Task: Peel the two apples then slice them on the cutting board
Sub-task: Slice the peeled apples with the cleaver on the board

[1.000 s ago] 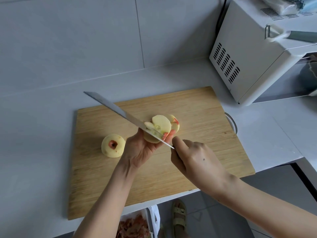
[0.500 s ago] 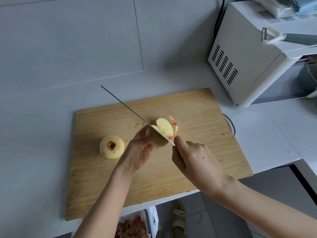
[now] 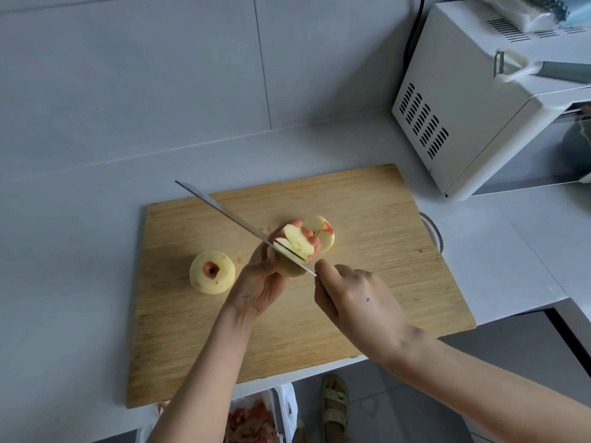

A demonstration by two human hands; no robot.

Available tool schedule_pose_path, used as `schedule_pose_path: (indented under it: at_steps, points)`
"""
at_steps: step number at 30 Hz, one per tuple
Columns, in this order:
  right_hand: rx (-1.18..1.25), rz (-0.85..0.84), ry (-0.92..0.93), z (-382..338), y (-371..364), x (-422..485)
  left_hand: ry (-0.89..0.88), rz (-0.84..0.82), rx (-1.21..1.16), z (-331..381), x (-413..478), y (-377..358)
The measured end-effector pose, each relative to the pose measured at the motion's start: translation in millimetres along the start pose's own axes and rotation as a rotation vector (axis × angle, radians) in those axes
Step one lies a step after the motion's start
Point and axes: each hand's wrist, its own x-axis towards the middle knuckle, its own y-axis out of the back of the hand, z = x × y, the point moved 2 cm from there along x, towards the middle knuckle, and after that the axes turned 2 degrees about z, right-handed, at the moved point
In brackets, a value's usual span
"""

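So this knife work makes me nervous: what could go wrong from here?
1. The left hand grips the half-cut apple with its fingers right beside the knife; a slip could nick them.
2. The peeled whole apple sits loose on the cutting board and might roll.

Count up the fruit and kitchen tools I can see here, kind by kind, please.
Apples: 2, a whole apple on the cutting board and a partly sliced apple held in the left hand.
Knives: 1, the knife gripped by the right hand.
Cutting boards: 1.
Peelers: 1, the peeler on the white appliance.
Total: 5.
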Motion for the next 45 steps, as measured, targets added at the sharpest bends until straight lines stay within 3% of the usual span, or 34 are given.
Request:
schedule_pose_path:
  at_steps: [6, 10, 15, 21, 26, 34, 38, 45]
  points:
    - [-0.043, -0.026, 0.005, -3.0, -2.1, 2.0, -0.019, -0.008, -0.087, 1.0, 0.7, -3.0]
    - [0.107, -0.046, -0.028, 0.9, 5.9, 6.4, 0.002, -0.010, -0.051, 5.7, -1.6, -2.1]
    - [0.513, 0.023, -0.255, 14.3, 26.4, 13.7, 0.037, 0.130, -0.102, 12.0, -4.5, 10.6]
    - [0.855, -0.073, -0.586, 30.4, 22.0, 18.9, 0.064, 0.077, -0.120, 13.4, -0.8, 3.6]
    - [0.941, -0.090, -0.709, 33.7, 14.3, 16.6, 0.053, 0.101, -0.267, 9.9, -0.8, -3.2]
    - [0.992, -0.085, -0.783, 30.1, 7.6, 12.7, 0.045, 0.383, -0.114, 0.4, -1.0, -6.7]
    - [1.000, -0.073, -0.804, 30.0, 3.7, 16.1, 0.067, 0.395, 0.021, 0.9, -1.7, -9.9]
    - [0.985, -0.169, -0.774, 23.7, -5.9, 1.7, -0.001, 0.477, 0.034, 6.8, 3.6, -10.7]
